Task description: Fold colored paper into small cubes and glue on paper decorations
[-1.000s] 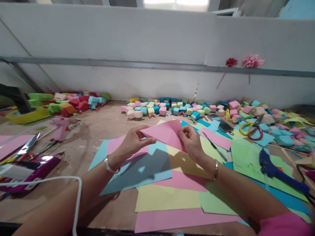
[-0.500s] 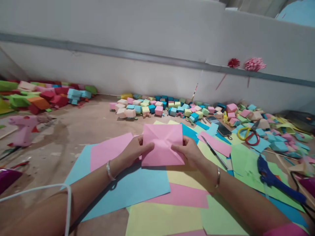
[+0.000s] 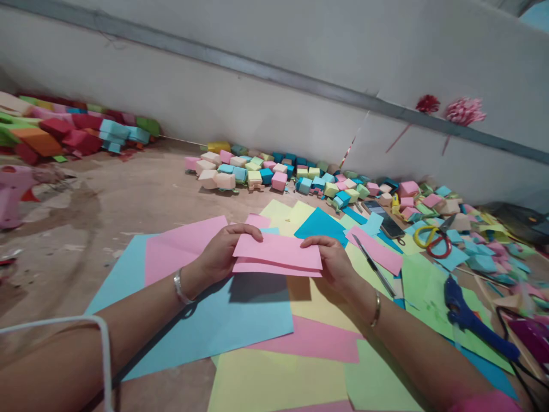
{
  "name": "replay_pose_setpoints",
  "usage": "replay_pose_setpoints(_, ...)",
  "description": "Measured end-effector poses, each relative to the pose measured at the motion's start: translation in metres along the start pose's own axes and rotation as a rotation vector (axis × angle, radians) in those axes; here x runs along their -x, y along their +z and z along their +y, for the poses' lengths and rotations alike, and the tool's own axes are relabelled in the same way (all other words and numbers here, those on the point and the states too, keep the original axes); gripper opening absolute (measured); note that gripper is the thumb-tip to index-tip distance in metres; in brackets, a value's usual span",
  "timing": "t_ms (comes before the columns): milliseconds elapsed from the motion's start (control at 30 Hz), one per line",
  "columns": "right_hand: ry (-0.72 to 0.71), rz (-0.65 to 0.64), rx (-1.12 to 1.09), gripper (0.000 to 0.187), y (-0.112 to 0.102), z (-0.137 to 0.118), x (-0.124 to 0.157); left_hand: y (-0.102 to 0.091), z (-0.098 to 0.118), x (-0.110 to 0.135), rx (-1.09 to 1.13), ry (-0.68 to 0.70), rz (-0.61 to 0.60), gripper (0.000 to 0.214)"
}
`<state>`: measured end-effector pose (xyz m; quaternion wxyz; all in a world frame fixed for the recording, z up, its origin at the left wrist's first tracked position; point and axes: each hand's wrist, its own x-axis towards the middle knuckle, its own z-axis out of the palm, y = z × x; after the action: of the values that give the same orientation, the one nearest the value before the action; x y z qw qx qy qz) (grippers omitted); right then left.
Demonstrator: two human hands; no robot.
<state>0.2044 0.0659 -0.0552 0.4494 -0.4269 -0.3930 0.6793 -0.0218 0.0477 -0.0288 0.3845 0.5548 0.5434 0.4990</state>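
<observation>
Before you, a brown worktop [image 3: 141,189] meets a pale wall [image 3: 274,109]. Your left hand [image 3: 218,252] and right hand [image 3: 337,263] each grip one end of a folded pink paper rectangle [image 3: 274,249], its layers slightly parted along the near edge, above a large light-blue paper sheet [image 3: 193,326]. Rightward lie a slim dark-and-silver pen-like tool [image 3: 373,265], red-and-yellow-handled scissors [image 3: 441,230] and a dark-blue glue gun [image 3: 474,323]; small multicoloured paper blocks [image 3: 278,181] sit beyond.

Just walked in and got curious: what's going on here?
A person's left hand and right hand hold a folded pink sheet by opposite ends, its two layers slightly parted along the near edge. It is above a light-blue sheet on the table. A blue glue gun and scissors lie to the right.
</observation>
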Motion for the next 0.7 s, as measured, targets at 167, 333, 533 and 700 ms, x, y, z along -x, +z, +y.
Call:
replay_pose_setpoints(167,-0.015,0.017,-0.023,0.011,-0.003,0.001,-0.003,-0.011,0.001,0.004,-0.118,0.333,-0.082,0.031)
replay_pose_setpoints(333,-0.047,0.041,-0.05,0.012,-0.003,0.0,-0.005,-0.011,0.006,0.02,-0.544,0.877,-0.036,0.039)
replay_pose_setpoints(533,-0.059,0.032,-0.057,0.013,-0.002,0.002,-0.005,0.008,0.007,0.033,-0.909,0.947,-0.036,0.049)
replay_pose_setpoints(700,-0.031,0.001,-0.012,0.017,-0.003,0.001,-0.003,-0.002,0.0,0.019,-0.866,0.839,-0.028,0.027)
